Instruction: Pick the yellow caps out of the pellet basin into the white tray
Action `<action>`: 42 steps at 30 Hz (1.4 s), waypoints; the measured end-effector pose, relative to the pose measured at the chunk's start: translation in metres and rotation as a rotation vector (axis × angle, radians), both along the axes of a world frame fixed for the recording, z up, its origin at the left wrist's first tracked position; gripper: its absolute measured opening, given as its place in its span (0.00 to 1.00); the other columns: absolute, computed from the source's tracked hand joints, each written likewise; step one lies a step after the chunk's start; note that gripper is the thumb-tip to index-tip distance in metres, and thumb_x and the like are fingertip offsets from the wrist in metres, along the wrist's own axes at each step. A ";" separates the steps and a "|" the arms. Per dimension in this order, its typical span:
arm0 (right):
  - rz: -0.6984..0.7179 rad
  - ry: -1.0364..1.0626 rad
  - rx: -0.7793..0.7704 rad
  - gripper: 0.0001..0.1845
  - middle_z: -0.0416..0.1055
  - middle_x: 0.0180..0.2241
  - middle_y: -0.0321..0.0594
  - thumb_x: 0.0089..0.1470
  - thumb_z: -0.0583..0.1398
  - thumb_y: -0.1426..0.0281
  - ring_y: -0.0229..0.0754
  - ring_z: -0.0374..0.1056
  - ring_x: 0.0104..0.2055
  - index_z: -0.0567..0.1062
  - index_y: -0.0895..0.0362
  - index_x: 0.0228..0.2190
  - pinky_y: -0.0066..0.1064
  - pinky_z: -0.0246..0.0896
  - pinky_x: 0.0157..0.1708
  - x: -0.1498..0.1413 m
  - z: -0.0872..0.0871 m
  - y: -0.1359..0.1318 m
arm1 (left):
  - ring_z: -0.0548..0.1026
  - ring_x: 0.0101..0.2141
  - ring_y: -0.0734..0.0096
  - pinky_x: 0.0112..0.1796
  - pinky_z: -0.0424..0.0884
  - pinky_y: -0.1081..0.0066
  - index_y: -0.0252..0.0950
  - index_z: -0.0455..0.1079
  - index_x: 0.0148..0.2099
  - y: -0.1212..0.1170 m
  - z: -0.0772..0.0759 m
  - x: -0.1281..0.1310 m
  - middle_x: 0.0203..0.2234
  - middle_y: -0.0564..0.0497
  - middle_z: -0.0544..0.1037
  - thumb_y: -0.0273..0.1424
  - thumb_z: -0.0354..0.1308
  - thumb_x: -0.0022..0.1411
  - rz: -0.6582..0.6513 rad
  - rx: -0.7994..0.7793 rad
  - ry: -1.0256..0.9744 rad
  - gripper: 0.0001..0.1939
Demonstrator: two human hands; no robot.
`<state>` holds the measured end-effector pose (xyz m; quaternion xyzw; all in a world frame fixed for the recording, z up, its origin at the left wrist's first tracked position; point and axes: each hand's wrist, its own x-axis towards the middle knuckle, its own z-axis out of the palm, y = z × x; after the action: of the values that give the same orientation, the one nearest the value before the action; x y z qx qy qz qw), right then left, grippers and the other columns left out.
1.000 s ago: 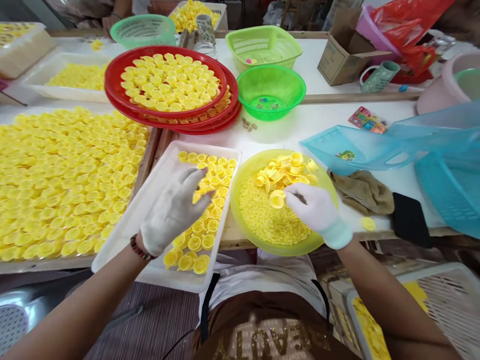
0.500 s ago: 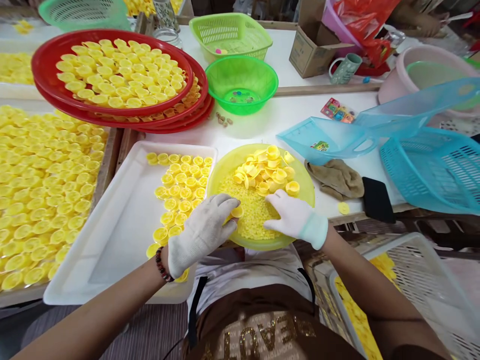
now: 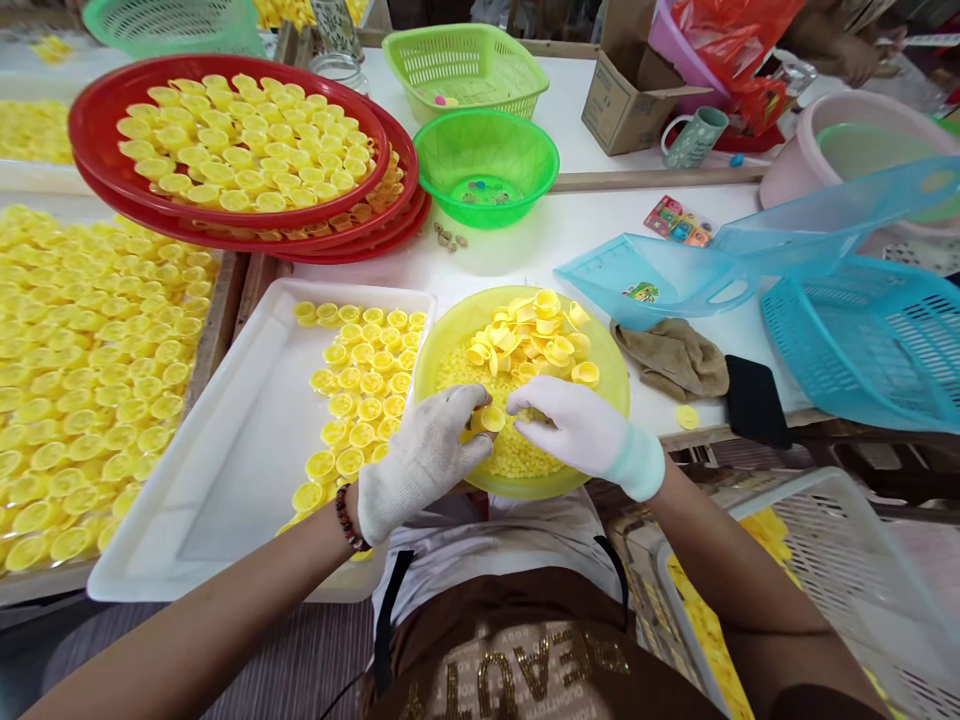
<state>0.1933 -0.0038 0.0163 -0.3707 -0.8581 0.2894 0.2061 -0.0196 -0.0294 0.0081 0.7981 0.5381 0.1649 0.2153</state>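
Note:
My left hand point(image 3: 427, 450), in a white knit glove, pinches a small yellow plastic cup point(image 3: 492, 419) between thumb and fingers above a round yellow basin point(image 3: 616, 400). My right hand point(image 3: 574, 425), also gloved, is curled just to the right of that cup, its thumb and fingertips close together. Whatever it may hold is too small to make out. Small yellow beads point(image 3: 525, 458) fill the near part of the basin, and a heap of loose yellow cups point(image 3: 536, 335) lies on them at the far side. Rows of similar cups point(image 3: 371, 382) stand in a white tray point(image 3: 232, 440) on the left.
Stacked red trays point(image 3: 94, 150) with yellow cups stand at back left. Behind the basin are a green bowl point(image 3: 487, 150) and a light green basket point(image 3: 472, 60). To the right lie a blue scoop point(image 3: 637, 270), brown cloth point(image 3: 671, 358), black phone-like slab point(image 3: 756, 398) and blue basket point(image 3: 862, 340).
My left hand has moved right with the yellow cup, further over the basin. My right hand has shifted slightly left and curled, coming up close to the cup.

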 end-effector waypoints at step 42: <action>-0.240 -0.471 0.023 0.16 0.76 0.42 0.47 0.64 0.54 0.60 0.52 0.73 0.44 0.75 0.56 0.44 0.39 0.64 0.40 0.017 -0.014 -0.001 | 0.74 0.35 0.65 0.37 0.71 0.66 0.37 0.68 0.40 -0.012 -0.027 -0.181 0.33 0.50 0.76 0.36 0.57 0.59 0.507 -0.044 0.043 0.09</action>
<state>0.2098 -0.0050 0.0027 -0.5246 -0.8355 0.1590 0.0379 -0.2002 -0.0409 -0.0187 0.6360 0.7290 0.1851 0.1728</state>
